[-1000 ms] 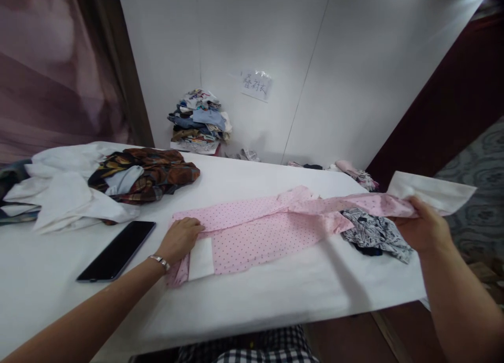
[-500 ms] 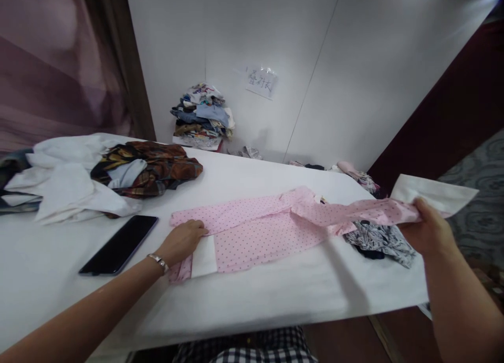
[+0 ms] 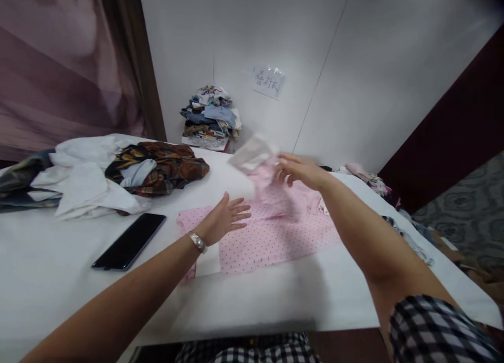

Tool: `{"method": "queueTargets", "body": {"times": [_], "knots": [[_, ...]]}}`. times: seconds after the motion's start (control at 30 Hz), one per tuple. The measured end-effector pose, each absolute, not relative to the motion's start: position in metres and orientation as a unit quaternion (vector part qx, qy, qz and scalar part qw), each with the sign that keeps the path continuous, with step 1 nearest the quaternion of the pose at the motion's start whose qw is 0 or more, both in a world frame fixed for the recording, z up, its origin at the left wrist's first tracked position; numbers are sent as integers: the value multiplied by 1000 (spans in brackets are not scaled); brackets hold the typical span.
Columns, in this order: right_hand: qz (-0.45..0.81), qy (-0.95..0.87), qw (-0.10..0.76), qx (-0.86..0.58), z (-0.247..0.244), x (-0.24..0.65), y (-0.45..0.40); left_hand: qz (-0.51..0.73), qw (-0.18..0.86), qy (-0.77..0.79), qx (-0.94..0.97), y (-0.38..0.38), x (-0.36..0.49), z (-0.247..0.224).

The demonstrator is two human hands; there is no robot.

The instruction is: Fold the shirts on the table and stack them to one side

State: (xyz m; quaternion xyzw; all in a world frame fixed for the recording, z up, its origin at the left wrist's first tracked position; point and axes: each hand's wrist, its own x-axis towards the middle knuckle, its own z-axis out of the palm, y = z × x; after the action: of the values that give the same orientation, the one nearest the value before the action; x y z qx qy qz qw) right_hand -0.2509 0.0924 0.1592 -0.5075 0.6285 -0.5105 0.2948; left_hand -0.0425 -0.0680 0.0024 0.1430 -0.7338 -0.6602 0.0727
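At frame centre, our right grip pinches rumpled, dotted pink cloth; our left grip is splayed wide, empty.

Shirt on table, centre. Phone on table, left of shirt. Heap on table, behind phone, far left; curtain behind heap. Stack beyond table's far edge, before wall. Sign on wall, above stack, to its right. Left hand left of right hand.
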Motion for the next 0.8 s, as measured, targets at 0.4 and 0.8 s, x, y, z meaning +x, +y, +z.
{"method": "queueTargets", "body": {"times": [0.4, 0.8], "knots": [[-334, 868, 143, -339, 16, -328, 143, -810, 146, -532, 199, -85, -7, -35], [-240, 927, 59, -281, -15, -351, 129, -247, 255, -885, 302, -104, 10, -23]]}}
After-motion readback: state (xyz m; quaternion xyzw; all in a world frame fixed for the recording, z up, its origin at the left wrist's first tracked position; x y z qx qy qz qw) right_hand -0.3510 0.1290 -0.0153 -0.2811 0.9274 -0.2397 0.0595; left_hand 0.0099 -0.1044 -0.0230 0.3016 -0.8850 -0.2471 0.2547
